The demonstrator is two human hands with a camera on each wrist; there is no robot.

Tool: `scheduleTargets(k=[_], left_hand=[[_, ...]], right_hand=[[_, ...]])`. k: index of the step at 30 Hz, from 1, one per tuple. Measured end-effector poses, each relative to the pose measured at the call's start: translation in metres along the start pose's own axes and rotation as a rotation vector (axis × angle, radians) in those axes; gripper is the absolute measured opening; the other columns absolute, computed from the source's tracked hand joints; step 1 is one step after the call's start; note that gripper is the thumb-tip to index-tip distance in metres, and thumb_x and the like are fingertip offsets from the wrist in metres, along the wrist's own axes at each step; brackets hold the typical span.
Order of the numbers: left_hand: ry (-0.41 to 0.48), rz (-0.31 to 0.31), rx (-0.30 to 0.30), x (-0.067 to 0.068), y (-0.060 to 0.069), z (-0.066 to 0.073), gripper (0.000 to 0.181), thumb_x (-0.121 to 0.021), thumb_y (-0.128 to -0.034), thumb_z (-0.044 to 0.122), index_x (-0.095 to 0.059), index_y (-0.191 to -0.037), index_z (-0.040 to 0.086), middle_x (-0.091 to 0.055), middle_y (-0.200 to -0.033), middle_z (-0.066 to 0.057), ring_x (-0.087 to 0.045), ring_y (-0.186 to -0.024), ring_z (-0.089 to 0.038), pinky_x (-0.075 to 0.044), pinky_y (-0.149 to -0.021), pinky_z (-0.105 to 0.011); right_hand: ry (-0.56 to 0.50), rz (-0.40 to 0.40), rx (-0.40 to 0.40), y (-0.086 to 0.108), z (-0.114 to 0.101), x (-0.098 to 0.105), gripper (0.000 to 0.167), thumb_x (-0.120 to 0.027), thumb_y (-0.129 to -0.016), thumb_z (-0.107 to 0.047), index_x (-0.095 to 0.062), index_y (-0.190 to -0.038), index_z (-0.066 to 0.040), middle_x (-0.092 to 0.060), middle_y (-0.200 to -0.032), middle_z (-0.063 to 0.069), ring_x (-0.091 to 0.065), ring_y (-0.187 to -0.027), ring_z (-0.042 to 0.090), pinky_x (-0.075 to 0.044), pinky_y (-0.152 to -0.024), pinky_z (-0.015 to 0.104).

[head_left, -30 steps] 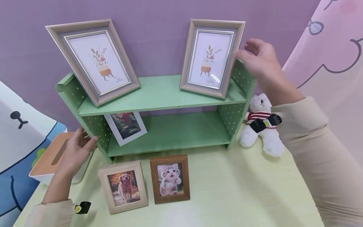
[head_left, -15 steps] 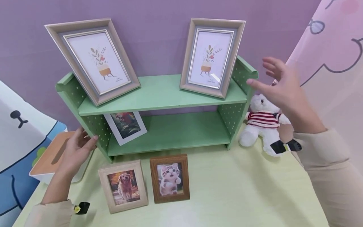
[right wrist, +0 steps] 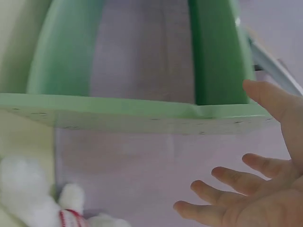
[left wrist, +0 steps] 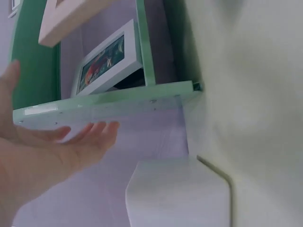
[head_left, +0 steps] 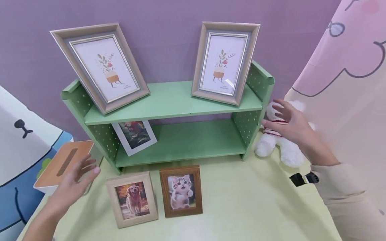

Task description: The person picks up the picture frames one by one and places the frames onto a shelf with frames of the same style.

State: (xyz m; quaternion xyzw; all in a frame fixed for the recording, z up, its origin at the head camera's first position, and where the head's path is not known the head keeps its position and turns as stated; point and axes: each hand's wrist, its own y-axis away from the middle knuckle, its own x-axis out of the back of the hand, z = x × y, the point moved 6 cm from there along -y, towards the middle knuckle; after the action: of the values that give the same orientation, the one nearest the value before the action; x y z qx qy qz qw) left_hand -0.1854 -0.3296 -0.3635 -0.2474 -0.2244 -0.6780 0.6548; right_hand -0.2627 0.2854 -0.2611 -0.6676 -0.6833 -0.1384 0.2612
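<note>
A green two-tier shelf [head_left: 193, 142] stands on the table, its end panels dotted with holes. My left hand [head_left: 72, 184] is beside its left end, holding nothing, fingers loosely spread. In the left wrist view those fingers [left wrist: 102, 137] lie close to the panel; whether they touch it I cannot tell. My right hand [head_left: 297, 129] hovers by the right end with fingers apart, partly covering a white teddy bear [head_left: 292, 155] in a striped shirt. Two large picture frames, the left one [head_left: 132, 63] and the right one [head_left: 197, 63], lean on the upper tier.
A white-bordered picture frame [head_left: 129, 147] tilts in the lower tier's left corner. On the table before the shelf stand a pale wood frame [head_left: 153, 201] with a dog photo and a brown frame [head_left: 197, 190] with a kitten photo. At left is a wood-lidded tissue box [head_left: 51, 170].
My right hand has come down from the upper right frame to beside the shelf's right end. My left hand has moved off the left panel, down and toward me. The frames stay put.
</note>
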Motion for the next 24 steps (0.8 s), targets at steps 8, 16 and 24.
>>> scheduleTargets(k=[8,16,24], left_hand=[[0.106,-0.127,0.021,-0.026,0.020,-0.002,0.086,-0.061,-0.1010,0.023,-0.001,-0.159,0.004,-0.028,-0.152,-0.030,-0.036,-0.133,-0.046,-0.053,-0.087,-0.023],[0.191,-0.175,0.119,-0.040,0.030,-0.012,0.092,-0.070,-0.0947,0.024,-0.007,-0.160,0.009,-0.025,-0.154,-0.030,-0.031,-0.134,-0.056,-0.051,-0.093,-0.056],[0.254,-0.191,0.101,-0.050,0.033,-0.016,0.087,-0.074,-0.0904,0.013,-0.019,-0.157,0.003,-0.033,-0.149,-0.030,-0.037,-0.131,-0.053,-0.054,-0.089,-0.040]], right_hand=[[-0.087,-0.010,0.075,0.000,0.032,-0.016,0.087,-0.074,-0.091,-0.014,-0.020,-0.159,-0.011,-0.037,-0.152,0.024,-0.053,-0.118,0.011,-0.048,-0.088,0.011],[-0.079,-0.007,0.099,0.001,0.050,-0.031,0.085,-0.075,-0.091,-0.016,-0.023,-0.159,-0.017,-0.041,-0.150,0.022,-0.051,-0.123,0.030,-0.050,-0.083,0.013],[-0.103,0.027,0.123,-0.005,0.054,-0.044,0.080,-0.076,-0.090,-0.014,-0.032,-0.156,-0.014,-0.049,-0.141,0.023,-0.055,-0.115,0.024,-0.052,-0.082,0.015]])
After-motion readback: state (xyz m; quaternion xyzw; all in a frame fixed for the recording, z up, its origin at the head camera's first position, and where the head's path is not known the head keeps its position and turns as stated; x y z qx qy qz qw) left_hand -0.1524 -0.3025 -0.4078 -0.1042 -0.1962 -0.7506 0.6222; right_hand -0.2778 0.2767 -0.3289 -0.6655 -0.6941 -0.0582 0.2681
